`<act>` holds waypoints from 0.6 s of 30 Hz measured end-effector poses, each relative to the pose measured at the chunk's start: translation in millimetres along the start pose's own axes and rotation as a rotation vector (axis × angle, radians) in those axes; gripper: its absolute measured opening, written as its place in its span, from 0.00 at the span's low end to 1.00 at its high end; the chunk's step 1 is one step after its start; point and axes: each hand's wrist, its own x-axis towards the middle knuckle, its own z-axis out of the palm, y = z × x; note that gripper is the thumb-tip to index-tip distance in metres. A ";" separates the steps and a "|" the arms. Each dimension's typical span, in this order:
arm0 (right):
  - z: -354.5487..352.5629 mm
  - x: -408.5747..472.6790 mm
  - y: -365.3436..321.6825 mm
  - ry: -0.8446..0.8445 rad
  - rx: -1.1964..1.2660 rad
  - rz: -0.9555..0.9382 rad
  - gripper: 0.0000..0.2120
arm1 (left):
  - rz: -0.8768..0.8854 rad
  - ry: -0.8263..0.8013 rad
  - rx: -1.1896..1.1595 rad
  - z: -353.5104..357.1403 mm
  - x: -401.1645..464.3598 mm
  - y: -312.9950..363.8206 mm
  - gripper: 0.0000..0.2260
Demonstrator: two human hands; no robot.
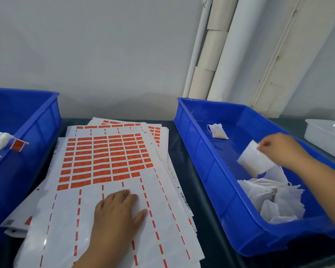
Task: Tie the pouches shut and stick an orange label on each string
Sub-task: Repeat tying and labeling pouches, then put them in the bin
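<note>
Left hand (118,210) lies flat, fingers straight & close together, pressing on the top white backing sheet w/ rows of orange rectangular labels (104,161), centre-bottom of frame. Sheet tops a loose stack of similar sheets on the dark tabletop (199,219).

Right hand (278,149), at right, pinches the top edge of a small white mesh pouch (254,161) btwn thumb & fingertips, held just above the blue plastic bin at right (207,171). Pile of untied white pouches (275,200) sits in that bin's lower corner; one lone pouch (217,131) lies near its upper end (string looped beside it).

Far left: second blue bin (27,120) w/ a tied pouch carrying an orange label (17,145). White plastic tray (327,136) at right edge.
</note>
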 end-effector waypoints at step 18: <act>61.7 -90.5 -225.8 -0.337 1.142 -0.047 0.06 | 0.087 0.164 -0.990 -77.8 28.3 8.3 0.18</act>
